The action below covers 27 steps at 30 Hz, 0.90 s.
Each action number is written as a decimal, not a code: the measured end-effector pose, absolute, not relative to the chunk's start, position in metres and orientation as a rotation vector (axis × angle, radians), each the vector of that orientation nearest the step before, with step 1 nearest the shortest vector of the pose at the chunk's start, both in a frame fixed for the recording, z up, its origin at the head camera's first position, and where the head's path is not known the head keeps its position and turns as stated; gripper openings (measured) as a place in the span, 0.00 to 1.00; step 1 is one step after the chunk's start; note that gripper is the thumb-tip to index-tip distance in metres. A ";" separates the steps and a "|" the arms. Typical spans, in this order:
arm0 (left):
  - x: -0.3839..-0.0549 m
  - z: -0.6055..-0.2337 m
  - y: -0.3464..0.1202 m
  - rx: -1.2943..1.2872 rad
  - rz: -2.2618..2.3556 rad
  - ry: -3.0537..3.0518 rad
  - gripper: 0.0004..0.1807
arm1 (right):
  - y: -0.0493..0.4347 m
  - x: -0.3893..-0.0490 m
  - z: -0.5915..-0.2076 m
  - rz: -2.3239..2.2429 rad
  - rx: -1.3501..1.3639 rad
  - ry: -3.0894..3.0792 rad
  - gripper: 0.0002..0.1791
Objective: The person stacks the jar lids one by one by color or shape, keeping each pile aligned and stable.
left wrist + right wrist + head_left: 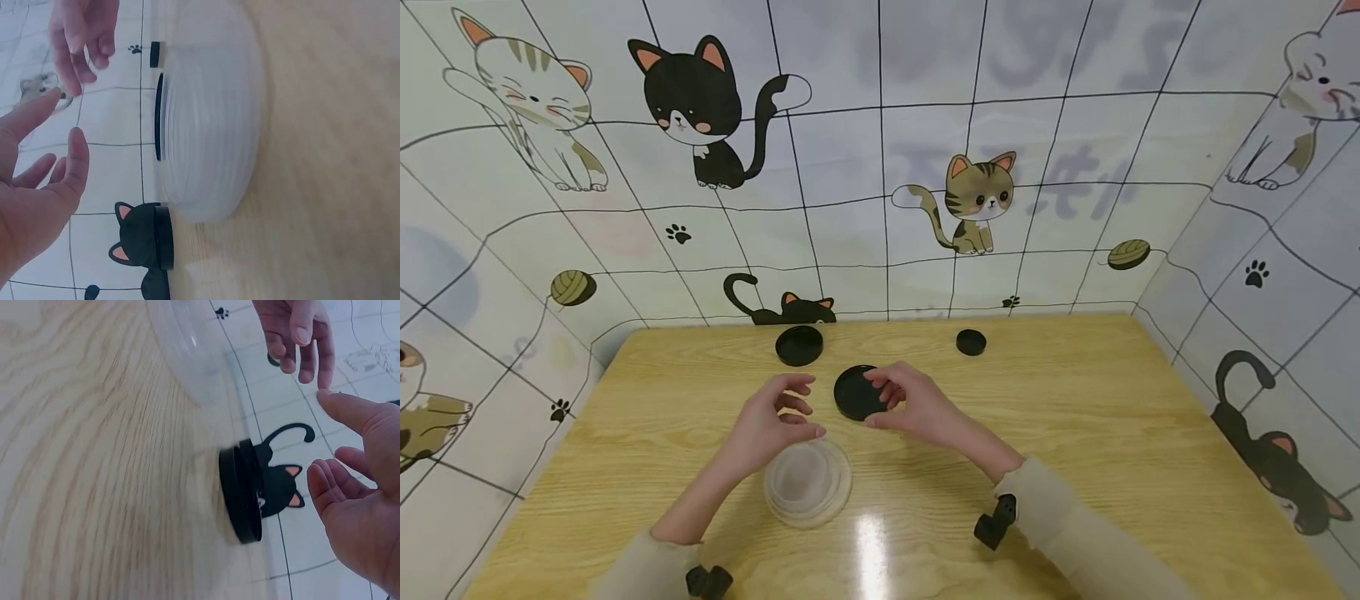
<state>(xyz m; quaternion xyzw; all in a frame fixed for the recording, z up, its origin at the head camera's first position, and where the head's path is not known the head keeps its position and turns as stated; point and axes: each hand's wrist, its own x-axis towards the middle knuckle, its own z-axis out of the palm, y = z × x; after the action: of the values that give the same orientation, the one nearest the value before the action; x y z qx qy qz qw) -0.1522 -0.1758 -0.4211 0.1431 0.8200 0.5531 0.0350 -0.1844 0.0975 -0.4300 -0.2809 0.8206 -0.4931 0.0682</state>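
Observation:
My left hand hovers above a stack of clear round plastic pieces, its fingers bent loosely with nothing between them. These pieces look nested inside one another, and in the left wrist view the ribbed, translucent side fills the middle. Facing it, my right hand hangs over the table with relaxed fingers and holds nothing. Behind its fingertips in the head view lies a black round shallow lid, partly covered by them. The right wrist view shows the raised rim of a black lid.
A second black round lid lies at the back left of the wooden table, and a smaller black disc at the back right. Cloth walls printed with cats stand along the back and both sides.

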 end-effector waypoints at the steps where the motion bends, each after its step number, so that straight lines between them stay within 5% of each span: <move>1: -0.159 -0.422 -0.175 0.456 1.723 2.498 0.37 | 0.101 -0.185 -0.432 -1.491 -0.820 2.482 0.35; 9: -0.201 -0.438 -0.184 0.471 1.698 2.427 0.40 | 0.116 -0.195 -0.449 -1.451 -0.708 2.511 0.40; 27: -0.228 -0.455 -0.177 0.405 1.518 2.438 0.46 | 0.126 -0.220 -0.473 -1.368 -0.579 2.524 0.49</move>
<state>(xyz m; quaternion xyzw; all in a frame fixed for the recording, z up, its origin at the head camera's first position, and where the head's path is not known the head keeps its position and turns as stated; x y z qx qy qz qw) -0.2284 -0.1767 -0.4552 0.1387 0.8344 0.5196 0.1201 -0.2204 0.1258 -0.4735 -0.1967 0.8569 -0.4645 0.1061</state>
